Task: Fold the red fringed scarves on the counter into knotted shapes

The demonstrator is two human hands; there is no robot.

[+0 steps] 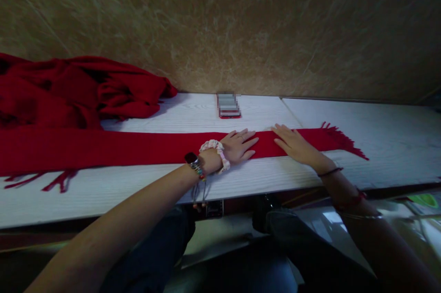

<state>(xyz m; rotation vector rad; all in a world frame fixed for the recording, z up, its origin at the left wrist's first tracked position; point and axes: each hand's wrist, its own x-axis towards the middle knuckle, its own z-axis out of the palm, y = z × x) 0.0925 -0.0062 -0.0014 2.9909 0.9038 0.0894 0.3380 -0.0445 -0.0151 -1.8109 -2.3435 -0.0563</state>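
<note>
A long red scarf (103, 148) lies stretched flat along a white wooden table (379, 146), with a fringe at its right end (339, 139) and another at the left front. My left hand (237, 146) lies flat on the scarf with fingers stretched out; its wrist wears a watch, beads and a pink scrunchie. My right hand (292, 143) also presses flat on the scarf, fingers extended, just right of the left hand. Neither hand grips anything.
A heap of bunched red cloth (76, 88) sits at the table's back left. A phone (228, 105) lies near the back edge, beyond my hands. A brown marbled wall stands behind the table. My knees are below the front edge.
</note>
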